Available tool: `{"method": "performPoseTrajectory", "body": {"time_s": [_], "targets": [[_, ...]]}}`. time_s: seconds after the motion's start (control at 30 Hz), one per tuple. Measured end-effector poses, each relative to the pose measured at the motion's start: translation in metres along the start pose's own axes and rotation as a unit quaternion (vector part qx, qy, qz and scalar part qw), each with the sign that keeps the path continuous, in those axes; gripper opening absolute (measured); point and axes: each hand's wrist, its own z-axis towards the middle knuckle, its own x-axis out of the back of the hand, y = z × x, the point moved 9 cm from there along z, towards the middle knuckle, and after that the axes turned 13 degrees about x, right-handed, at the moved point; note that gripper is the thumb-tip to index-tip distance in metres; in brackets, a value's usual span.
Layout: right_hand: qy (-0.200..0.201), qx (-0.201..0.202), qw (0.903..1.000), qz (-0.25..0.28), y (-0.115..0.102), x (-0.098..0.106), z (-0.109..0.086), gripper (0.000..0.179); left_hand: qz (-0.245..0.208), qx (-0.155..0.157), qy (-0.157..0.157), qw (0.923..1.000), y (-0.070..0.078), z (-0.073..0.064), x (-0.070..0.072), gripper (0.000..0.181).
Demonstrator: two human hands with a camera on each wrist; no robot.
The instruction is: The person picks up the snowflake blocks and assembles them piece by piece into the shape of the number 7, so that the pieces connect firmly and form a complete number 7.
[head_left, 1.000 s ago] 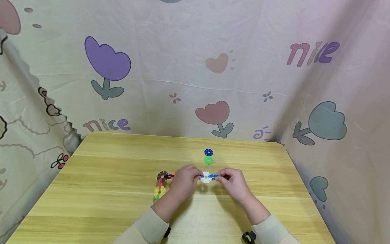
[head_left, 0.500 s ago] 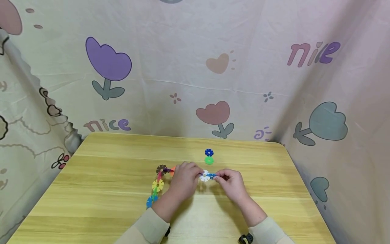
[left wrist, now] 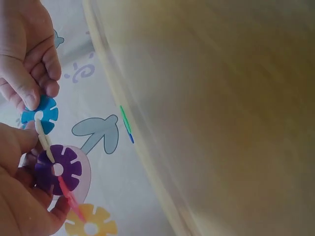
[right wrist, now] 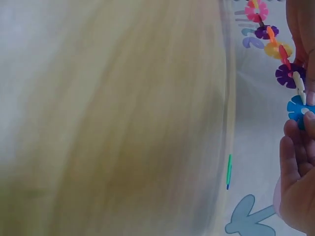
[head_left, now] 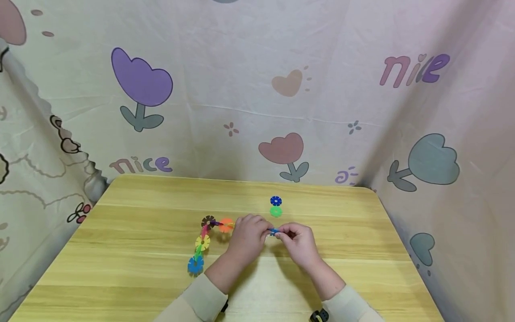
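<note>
My left hand grips a chain of slotted plastic snowflake discs near its right end. In the left wrist view its fingers lie at the edge-on white disc and the purple disc. Thumb and fingers of my right hand pinch the light blue disc, slotted onto the white one. Left of my hands the chain continues through an orange disc, a dark brown disc and a yellow disc to another blue disc. Part of the chain is hidden behind my left hand.
Beyond my hands, a dark blue disc and a green disc lie together on the wooden table. A printed curtain hangs along the table's back edge and sides.
My right hand has shifted left, closer to my left hand, and the white disc between them is now mostly covered. The chain's free part has swung left, showing more of the orange and blue discs.
</note>
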Motion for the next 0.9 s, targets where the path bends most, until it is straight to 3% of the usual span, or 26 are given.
{"method": "performPoseTrajectory", "body": {"time_s": [0.13,0.3,0.43,0.63,0.9], "targets": [[-0.035,-0.025,0.9991,0.003,0.007,-0.004,0.002,0.005,0.011,0.002,-0.02,0.9997,-0.002,0.0,0.0,0.005],[-0.109,-0.032,0.9935,0.011,0.025,-0.005,0.008,0.033,0.029,0.015,-0.04,0.9986,-0.008,0.001,-0.001,0.006],[-0.116,-0.057,0.9885,-0.078,0.043,0.001,0.016,0.03,0.038,0.024,-0.049,0.9977,-0.013,0.001,-0.001,0.006],[-0.133,-0.077,0.9628,-0.222,0.059,0.001,0.031,0.037,0.042,0.026,-0.053,0.9974,-0.015,0.002,-0.002,0.007],[-0.156,-0.092,0.9376,-0.297,0.066,-0.004,0.046,0.05,0.04,0.024,-0.056,0.9973,-0.011,0.0,-0.003,0.007]]}}
